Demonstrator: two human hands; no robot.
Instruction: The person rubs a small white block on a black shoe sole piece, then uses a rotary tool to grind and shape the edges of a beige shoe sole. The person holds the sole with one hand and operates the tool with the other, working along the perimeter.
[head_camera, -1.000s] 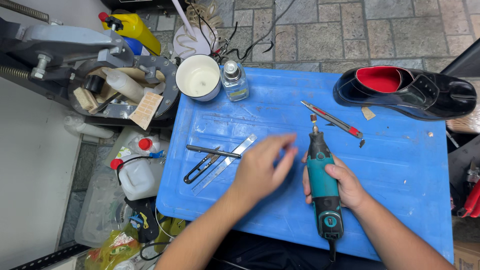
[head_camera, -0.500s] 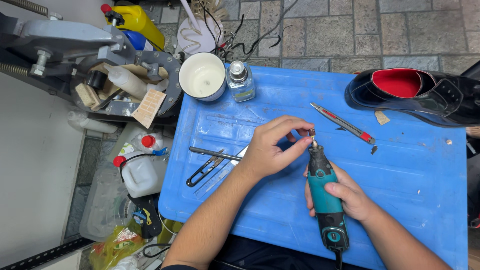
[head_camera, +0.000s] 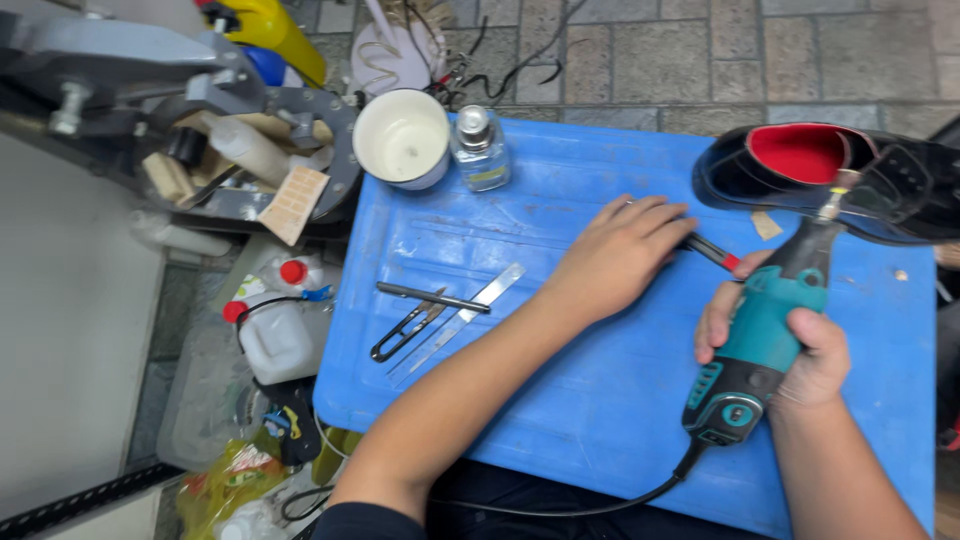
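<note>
The left hand (head_camera: 618, 252) has left the teal rotary tool (head_camera: 762, 330), gripped by the right hand (head_camera: 800, 345), and now lies flat-fingered on a red-tipped hand tool (head_camera: 712, 252) just beside the black shoe (head_camera: 830, 180).

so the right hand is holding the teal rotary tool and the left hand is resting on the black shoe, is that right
Not quite. The left hand lies on the thin red-tipped tool on the blue board, not on the black shoe. The right hand does hold the teal rotary tool, as the head view shows.
</note>
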